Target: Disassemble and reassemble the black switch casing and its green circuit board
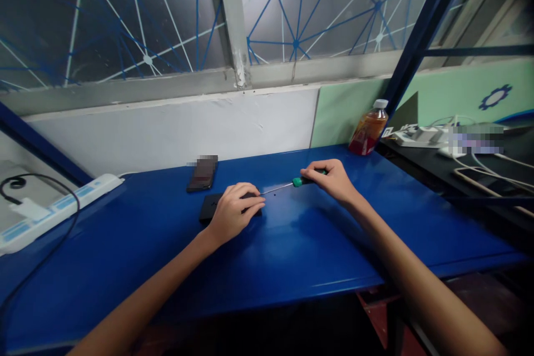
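Observation:
My left hand [234, 208] lies curled over a small flat black device [209, 206] on the blue table [292, 245], with its fingers pressed on the device's right end. My right hand [331, 177] grips the green and black handle of a thin screwdriver [297, 181]. The metal shaft runs leftward and its tip touches the right edge of the black device, just beside my left fingers. A dark phone [202, 173] lies flat on the table behind the device.
A bottle [369, 128] of amber liquid with a white cap stands at the table's back right corner. A white power strip [54, 208] with a black cable lies at the left. More white strips and cables [425, 136] sit on a dark bench to the right.

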